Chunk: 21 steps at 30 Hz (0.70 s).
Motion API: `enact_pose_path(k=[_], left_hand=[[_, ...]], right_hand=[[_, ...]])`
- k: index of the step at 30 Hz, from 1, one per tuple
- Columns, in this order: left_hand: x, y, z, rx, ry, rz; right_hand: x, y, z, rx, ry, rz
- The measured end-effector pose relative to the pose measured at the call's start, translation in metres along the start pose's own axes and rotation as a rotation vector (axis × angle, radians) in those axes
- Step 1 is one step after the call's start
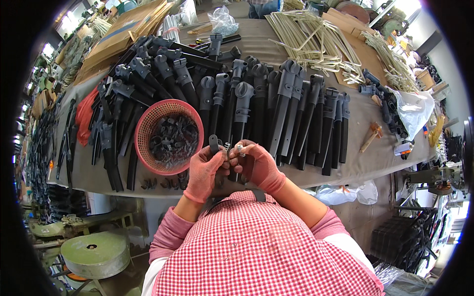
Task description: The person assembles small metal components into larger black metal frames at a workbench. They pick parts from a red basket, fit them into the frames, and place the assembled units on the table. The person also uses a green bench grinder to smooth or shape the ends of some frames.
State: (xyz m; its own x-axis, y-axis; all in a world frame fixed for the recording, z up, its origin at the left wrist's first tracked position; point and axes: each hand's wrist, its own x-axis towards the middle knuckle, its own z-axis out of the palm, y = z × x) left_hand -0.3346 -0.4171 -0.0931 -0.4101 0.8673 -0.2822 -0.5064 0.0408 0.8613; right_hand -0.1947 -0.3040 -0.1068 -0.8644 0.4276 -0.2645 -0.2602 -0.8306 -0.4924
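Note:
Both of my hands meet over the near edge of the table, in pink gloves with bare fingertips. My left hand [203,173] is closed on a small dark plastic lever [213,142] with a rounded top, which sticks up past the thumb. A small coil spring [227,146] shows between the two hands. My right hand [265,170] pinches a small shiny metal piece [240,149] close to the spring. Whether the pieces touch, I cannot tell. Left of my hands stands a pink perforated basket [140,129] holding many small dark plastic parts [173,137].
Rows of black tubes with grey plastic joints [243,101] cover the table's middle and left. Bent pale metal rods [316,42] lie on cardboard at the back right. A small wooden-handled hammer [371,137] and a white plastic bag [414,112] lie at the right.

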Motion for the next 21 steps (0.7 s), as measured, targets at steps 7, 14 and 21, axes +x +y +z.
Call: enact_pose_path(k=[7,14,21], left_hand=[[-0.007,0.003,0.001,0.261,-0.069,0.037],[-0.011,-0.015,0.001,0.212,-0.077,0.124],[-0.015,-0.025,-0.009,0.131,-0.169,0.032]], right_hand=[[-0.013,-0.011,0.018,-0.416,0.105,-0.068],[-0.021,-0.005,0.018,-0.588,0.175,-0.073],[-0.023,0.011,0.007,-0.668,0.264,-0.102]])
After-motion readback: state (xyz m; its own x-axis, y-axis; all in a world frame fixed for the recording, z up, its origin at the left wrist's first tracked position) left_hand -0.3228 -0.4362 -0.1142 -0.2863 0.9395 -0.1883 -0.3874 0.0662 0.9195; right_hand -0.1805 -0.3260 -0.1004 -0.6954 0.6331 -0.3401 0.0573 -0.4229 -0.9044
